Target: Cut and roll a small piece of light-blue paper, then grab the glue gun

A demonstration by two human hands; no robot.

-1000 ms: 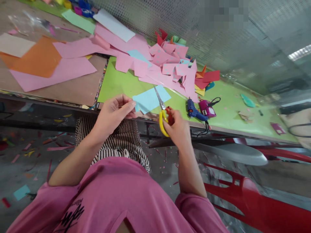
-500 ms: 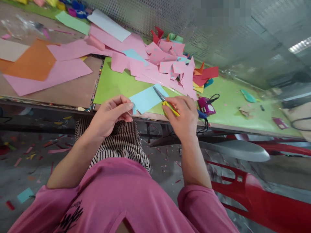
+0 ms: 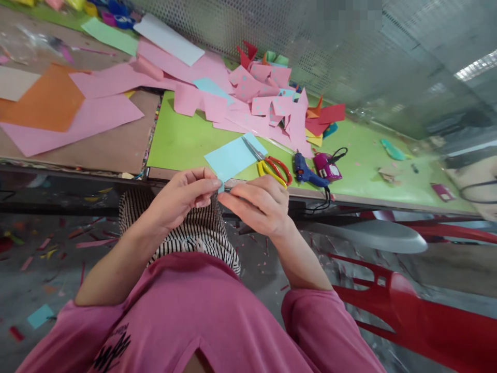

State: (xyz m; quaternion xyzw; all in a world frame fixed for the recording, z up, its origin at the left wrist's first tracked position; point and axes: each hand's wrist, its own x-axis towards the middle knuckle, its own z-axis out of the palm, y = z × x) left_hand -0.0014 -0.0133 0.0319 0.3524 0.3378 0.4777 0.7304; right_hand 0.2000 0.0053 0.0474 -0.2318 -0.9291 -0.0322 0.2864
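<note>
Head view, from my remote seat: left hand (image 3: pixel 184 194) pinches a blue scrap (image 3: pixel 221 186), near side and left of the scissors (image 3: pixel 261 157). Right hand (image 3: pixel 262 204) has fingertips at the scrap; can't tell if gripping. Looks light, thin, easily creased; I'd hold its edges. Scissors lie partly on a blue sheet (image 3: pixel 229 157), green table (image 3: pixel 182 140); mesh wall (image 3: pixel 217 31) beyond.

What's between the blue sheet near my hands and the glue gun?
The scissors, partly on the blue sheet and extending toward the glue gun, in the head view.
</note>
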